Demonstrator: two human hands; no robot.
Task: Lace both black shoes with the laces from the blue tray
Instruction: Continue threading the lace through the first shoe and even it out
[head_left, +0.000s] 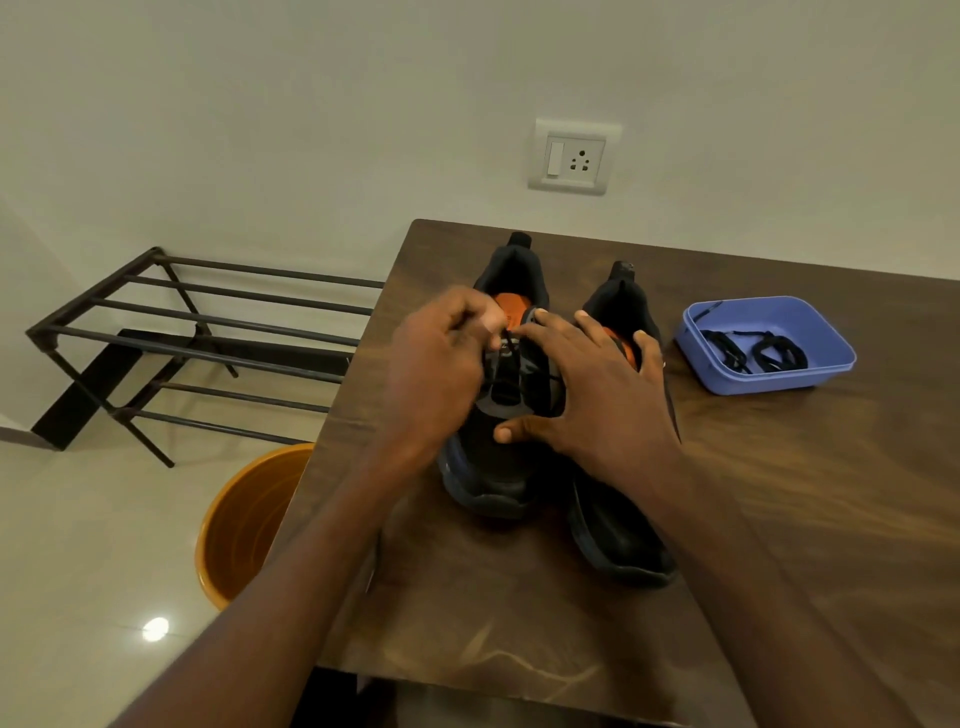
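**Two black shoes on the desk, my hands at the laces of the left one**

Two black sports shoes with orange insoles stand side by side on the dark brown wooden desk (779, 519), toes towards me and heels towards the wall. The left black shoe (488, 467) sits slightly farther from me than the right black shoe (618, 540); the two are just beside each other.

My left hand (441, 364) is curled over the top of the left shoe, its fingertips pinching a thin black lace (511, 345) near the upper eyelets. My right hand (587, 384) is spread open, fingers straight, lying across the tongue area of the left shoe and reaching over onto the opening of the right shoe, thumb resting low on the left shoe's upper.

To the right of the shoes, well apart from them, a shallow blue plastic tray (810, 374) sits on the desk with a bundled black lace (753, 353) inside.

Beyond the desk's left edge, a dark metal shoe rack (197, 332) stands on the pale tiled floor and an orange plastic bucket (244, 525) sits close against the desk. A white wall socket (574, 156) is mounted above.
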